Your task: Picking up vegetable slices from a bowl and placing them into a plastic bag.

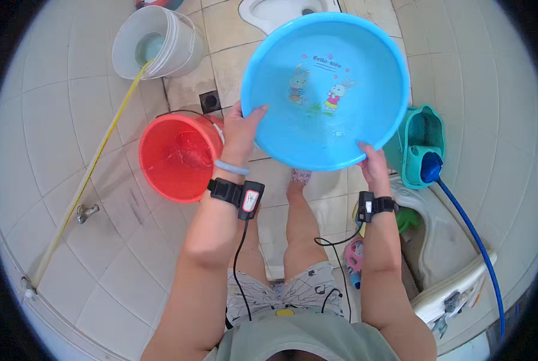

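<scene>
You hold the blue basin (371,84) at the upper center of the frame.
Your left hand (243,127) grips its rim at lower left, your right hand (375,162) at lower right, thumbs inside, other fingers mostly hidden; the red bucket (167,150) sits left of center, the white bucket (184,51) at upper left.

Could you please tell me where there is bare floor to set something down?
Bare floor tiles show between the white bucket and blue basin, beyond the square drain. Another patch lies between the right leg and right forearm, crossed by a cable. The right side, with the teal bucket and white sink, is crowded.
</scene>
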### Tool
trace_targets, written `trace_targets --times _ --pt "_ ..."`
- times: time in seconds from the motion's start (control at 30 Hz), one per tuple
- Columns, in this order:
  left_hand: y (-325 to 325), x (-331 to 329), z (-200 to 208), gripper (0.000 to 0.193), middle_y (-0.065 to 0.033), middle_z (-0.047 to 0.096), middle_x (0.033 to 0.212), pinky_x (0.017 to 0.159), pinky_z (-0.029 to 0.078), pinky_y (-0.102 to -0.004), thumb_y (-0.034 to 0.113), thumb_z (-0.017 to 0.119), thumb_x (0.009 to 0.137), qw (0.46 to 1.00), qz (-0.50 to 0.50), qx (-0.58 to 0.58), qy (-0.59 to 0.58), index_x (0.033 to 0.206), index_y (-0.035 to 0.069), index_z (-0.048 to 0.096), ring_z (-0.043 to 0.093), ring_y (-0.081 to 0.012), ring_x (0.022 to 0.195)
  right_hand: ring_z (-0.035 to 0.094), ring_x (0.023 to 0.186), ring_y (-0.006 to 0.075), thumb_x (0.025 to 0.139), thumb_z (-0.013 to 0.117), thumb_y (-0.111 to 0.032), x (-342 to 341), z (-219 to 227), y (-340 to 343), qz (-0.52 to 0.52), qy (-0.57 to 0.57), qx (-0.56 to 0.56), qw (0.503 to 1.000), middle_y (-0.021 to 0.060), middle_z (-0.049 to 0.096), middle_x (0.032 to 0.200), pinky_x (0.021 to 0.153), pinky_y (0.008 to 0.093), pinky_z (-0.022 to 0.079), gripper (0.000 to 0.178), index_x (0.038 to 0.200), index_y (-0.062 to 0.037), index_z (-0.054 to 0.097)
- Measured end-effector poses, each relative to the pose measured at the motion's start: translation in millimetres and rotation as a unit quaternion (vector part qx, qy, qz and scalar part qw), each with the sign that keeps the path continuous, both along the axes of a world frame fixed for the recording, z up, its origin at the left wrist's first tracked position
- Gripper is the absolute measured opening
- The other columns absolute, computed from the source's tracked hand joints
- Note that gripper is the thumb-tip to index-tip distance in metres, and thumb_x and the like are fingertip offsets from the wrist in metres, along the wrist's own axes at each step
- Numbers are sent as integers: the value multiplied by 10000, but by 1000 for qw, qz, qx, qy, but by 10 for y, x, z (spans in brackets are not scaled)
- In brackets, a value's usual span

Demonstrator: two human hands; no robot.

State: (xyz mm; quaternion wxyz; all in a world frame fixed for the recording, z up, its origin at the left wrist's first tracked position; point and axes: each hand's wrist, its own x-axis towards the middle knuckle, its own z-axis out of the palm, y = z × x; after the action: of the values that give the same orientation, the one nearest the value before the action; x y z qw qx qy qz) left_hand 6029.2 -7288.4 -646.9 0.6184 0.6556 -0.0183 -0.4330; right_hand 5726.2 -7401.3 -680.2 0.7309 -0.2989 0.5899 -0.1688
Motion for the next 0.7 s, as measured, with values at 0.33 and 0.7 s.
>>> trace_targets --times 0.33,0.7 --pt "172 -182 276 118 16 621 744 587 455 -227 82 649 837 981 -80 124 -130 910 -11 657 542 -45 678 540 1114 347 865 603 -229 1126 -210 896 406 36 -354 842 183 562 1208 959 455 417 329 1175 -117 598" --pt "359 -2 174 148 5 626 784 617 448 -227 90 661 836 989 -21 105 -103 931 -25 655 537 -54 694 581 1033 340 845 556 -207 1023 -1015 418 581 351 -496 542 166 612 1093 839 444 474 254 1008 -35 649"
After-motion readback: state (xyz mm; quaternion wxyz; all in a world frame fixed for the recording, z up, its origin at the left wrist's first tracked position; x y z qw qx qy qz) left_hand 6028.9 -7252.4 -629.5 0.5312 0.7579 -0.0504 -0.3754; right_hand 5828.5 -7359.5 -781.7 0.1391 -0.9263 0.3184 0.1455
